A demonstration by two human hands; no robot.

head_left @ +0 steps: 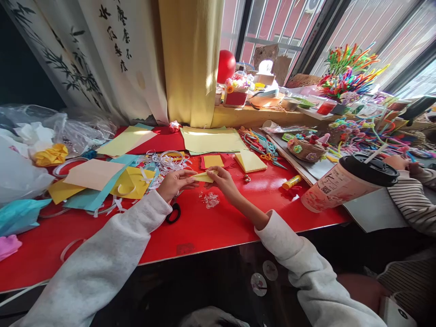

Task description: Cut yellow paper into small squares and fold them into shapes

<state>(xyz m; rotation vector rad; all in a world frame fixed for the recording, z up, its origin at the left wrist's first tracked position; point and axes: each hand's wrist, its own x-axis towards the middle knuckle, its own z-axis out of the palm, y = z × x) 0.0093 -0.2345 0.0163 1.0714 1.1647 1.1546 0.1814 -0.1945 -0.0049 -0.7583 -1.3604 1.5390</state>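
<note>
A small folded yellow paper piece point(203, 177) is held just above the red table point(218, 227) between both my hands. My left hand point(174, 183) pinches its left end, fingers closed on it. My right hand point(223, 180) grips its right end from above. Both arms wear pale grey sleeves. Below my left wrist lie black scissors point(173, 213), partly hidden. A little heap of white scraps point(211, 200) sits on the table under the paper.
Coloured paper sheets point(211, 141) and white paper strips point(163, 163) cover the table's far half. A yellow glue stick point(291, 182) lies right. A lidded drink cup point(347, 181) stands at the right edge. Another person's striped sleeve point(412, 200) is beside it. Plastic bags point(30, 150) crowd the left.
</note>
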